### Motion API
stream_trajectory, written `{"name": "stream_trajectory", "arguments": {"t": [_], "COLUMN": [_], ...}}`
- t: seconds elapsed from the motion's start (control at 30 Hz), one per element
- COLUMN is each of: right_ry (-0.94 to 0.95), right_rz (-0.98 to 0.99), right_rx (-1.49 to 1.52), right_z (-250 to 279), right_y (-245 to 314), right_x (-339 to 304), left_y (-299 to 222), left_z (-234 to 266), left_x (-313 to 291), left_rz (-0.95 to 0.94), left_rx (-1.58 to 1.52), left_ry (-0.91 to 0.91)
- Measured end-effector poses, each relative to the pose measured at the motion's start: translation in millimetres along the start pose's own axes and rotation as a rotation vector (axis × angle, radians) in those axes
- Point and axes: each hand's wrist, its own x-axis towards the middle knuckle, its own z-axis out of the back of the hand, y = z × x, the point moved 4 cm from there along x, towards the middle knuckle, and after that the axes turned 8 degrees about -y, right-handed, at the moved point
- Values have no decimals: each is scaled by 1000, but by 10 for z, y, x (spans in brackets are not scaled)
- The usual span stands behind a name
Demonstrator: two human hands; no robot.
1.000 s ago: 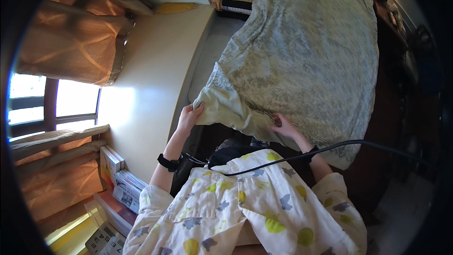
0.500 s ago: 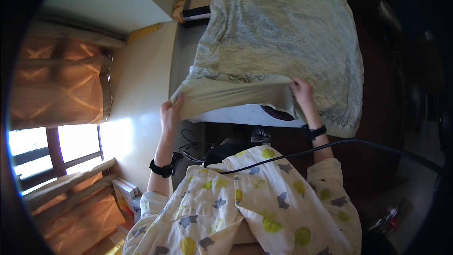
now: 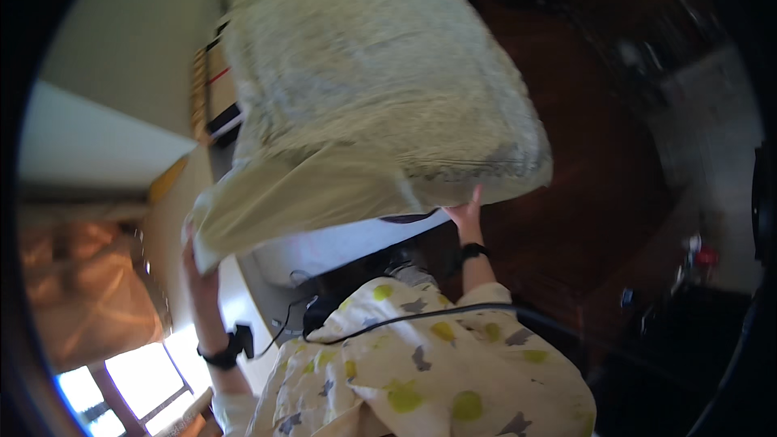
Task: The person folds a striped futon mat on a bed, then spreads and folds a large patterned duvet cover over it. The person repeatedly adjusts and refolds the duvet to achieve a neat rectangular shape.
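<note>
A pale grey-green plush fitted bed cover lies over the bed, with a smooth cream skirt along its near edge. My left hand grips the skirt at the near left corner and holds it out, raised and stretched. At the near edge toward the right, my right hand holds the skirt with a finger up against the fabric; its other fingers are partly hidden beneath. Under the lifted skirt shows the white mattress side, with a dark curved patch close to my right hand.
A wall stands close along the bed's left side, with an orange curtain and bright window below it. A black cable crosses in front of my body. Dark wooden floor runs along the bed's right side.
My view has turned, so the bed sits further left. My hands are wider apart on the skirt: the left has pulled the corner outward, the right has moved to the lower near edge.
</note>
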Motion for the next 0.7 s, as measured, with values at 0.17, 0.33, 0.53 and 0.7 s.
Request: {"name": "stream_trajectory", "arguments": {"t": [0.17,0.33,0.53,0.7], "right_ry": [-102,-408,-443,-817], "right_rz": [412,826,1136,619], "right_rx": [-82,-216,-775,-1203], "right_z": [-122,-586,-304,348], "right_y": [488,1171,1301,730], "right_x": [417,34,-339,191], "left_y": [-242,-429,168,813], "left_z": [-34,256,1469,2766], "left_x": [-345,-435,-148,144], "left_rz": [-59,-190,-417,340], "left_rx": [273,743,908,502], "left_ry": [-87,-310,-543,-737]}}
